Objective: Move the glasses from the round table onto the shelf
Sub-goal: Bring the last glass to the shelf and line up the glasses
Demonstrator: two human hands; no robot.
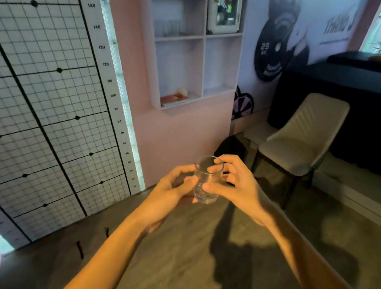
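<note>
Holding one clear glass (206,180) between them, the left hand (172,186) and right hand (235,184) close their fingers (212,187) on its sides above the floor (191,257). It stands nearly upright, mouth up, tipped toward eleven o'clock. One shelf (191,37) hangs at twelve o'clock, one chair (302,142) at two.

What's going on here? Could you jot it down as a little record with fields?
carried item: one clear glass, upright, empty
right hand: fingers around the glass
left hand: touching the glass's left side
surroundings: held in the air above the floor
shelf: white wall unit ahead, some glasses already on a middle level
nearby: beige chair to the right
round table: not in view
</note>
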